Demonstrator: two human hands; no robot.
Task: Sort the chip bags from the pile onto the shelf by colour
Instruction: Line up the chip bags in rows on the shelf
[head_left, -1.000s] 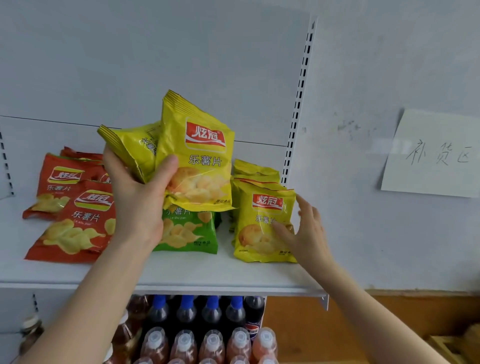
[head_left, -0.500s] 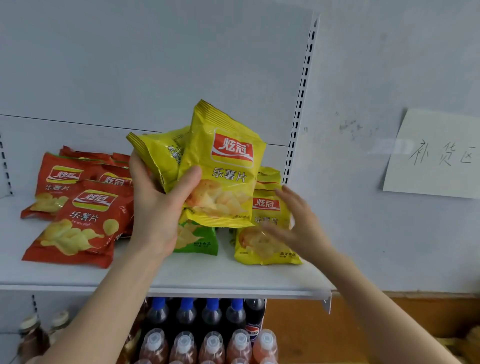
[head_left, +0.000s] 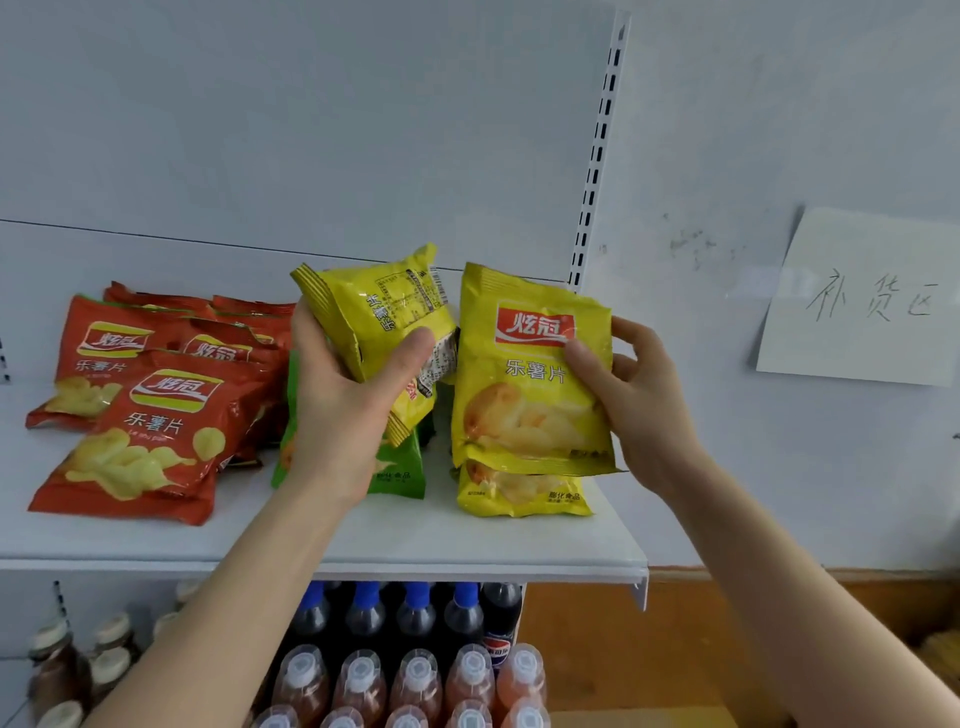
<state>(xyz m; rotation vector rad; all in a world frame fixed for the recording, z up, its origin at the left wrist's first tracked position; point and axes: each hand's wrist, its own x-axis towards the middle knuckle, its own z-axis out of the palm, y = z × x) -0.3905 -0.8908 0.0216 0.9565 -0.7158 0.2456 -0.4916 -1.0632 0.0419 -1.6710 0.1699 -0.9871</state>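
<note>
Spanning the width of the view, the white shelf (head_left: 467, 543) carries the whole sort, with a slotted upright (head_left: 597, 156) rising at its right end against the pale wall. Below it sit rows of drinks: dark cola bottles (head_left: 415, 618) with blue caps at the back, orange-tinted bottles (head_left: 415, 686) with white caps in front, and brown bottles (head_left: 57, 665) off to the left.

Up on the shelf, the red chip bags (head_left: 156, 431) are heaped at the left, overlapping, fronts up. On the wall to the right hangs a paper note (head_left: 862, 301) with handwriting.

And here's the action in the middle! The right hand (head_left: 644, 400) has the front-facing yellow bag (head_left: 530, 384) upright, thumb pressed on its face and fingers curled behind its right edge. It's held just above the flat yellow bag (head_left: 524, 493), which lies at the shelf's right end.

The left hand (head_left: 337, 415) grips the back-facing yellow bag (head_left: 374, 317), tilted and raised over the shelf, printed back toward us, thumb clamped across it. A further yellow edge pokes out under that thumb, and I can't tell whether it's a separate bag. The two held bags sit side by side, edges close together.

Behind the left wrist, a green bag (head_left: 400, 467) lies flat on the shelf, between the reds and the yellows.
</note>
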